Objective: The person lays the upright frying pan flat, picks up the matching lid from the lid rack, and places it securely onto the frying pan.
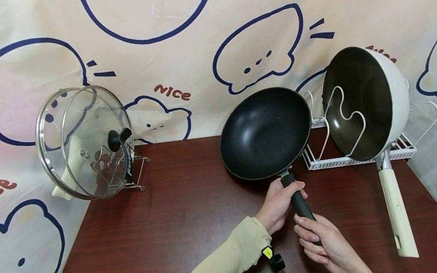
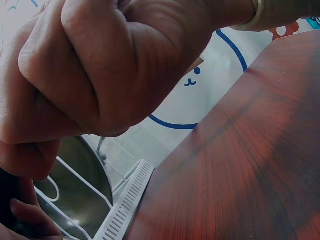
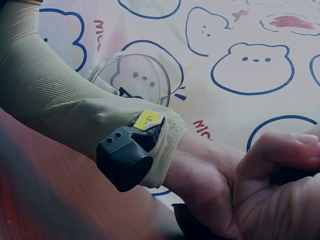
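Note:
A black wok (image 1: 264,133) is held up over the table, its dark inner face turned toward the head camera. My left hand (image 1: 276,205) grips the black handle (image 1: 301,206) close to the pan, thumb laid across it. Lower down, the fingers of my right hand (image 1: 327,245) curl round the end of the same handle. The left wrist view shows the curled fingers of my left hand (image 2: 115,70) close up. Seen from the right wrist, my right hand (image 3: 280,200) overlaps my left hand (image 3: 205,185), and most of the handle is hidden.
At the right, a white pan (image 1: 397,95) with a dark inside and cream handle (image 1: 397,212) leans in a white wire rack (image 1: 337,162). Glass lids (image 1: 88,145) stand in a metal rack (image 1: 143,169) at the back left. A printed cloth hangs behind the brown table (image 1: 134,258).

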Available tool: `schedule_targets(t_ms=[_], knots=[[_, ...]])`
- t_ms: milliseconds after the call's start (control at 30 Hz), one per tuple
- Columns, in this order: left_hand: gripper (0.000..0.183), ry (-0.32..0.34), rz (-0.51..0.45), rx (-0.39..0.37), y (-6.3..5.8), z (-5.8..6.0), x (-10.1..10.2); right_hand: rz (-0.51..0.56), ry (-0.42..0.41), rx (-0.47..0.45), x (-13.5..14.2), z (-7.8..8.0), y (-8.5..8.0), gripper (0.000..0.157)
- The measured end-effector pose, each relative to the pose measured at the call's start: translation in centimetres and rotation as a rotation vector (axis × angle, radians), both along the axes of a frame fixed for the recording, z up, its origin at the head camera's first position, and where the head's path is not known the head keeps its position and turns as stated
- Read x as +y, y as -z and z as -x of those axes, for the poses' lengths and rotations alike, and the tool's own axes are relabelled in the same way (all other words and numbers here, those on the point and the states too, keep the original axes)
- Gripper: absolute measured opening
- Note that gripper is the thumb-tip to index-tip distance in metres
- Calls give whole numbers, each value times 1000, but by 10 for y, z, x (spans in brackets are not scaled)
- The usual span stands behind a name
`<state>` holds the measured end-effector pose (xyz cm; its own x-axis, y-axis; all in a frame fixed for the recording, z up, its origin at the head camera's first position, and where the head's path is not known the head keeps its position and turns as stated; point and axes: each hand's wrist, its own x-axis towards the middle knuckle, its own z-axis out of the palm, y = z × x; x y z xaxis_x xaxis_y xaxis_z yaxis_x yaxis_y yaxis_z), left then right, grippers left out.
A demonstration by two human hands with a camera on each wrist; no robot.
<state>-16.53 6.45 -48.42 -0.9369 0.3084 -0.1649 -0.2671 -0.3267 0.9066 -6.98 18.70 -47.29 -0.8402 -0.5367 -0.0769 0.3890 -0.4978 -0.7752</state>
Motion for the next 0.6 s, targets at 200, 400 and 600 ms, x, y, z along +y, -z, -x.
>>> schedule_targets(t_ms=[200,400,600], knots=[[10,-15,-6,1,1,1,0,-33,14,-7,0,0,-1,20],[12,-9,2,-14,-1,2,-2,-73,22,4,-1,2,-2,14],[14,-11,20,-27,1,2,-3,-159,17,26,-2,4,-3,13]])
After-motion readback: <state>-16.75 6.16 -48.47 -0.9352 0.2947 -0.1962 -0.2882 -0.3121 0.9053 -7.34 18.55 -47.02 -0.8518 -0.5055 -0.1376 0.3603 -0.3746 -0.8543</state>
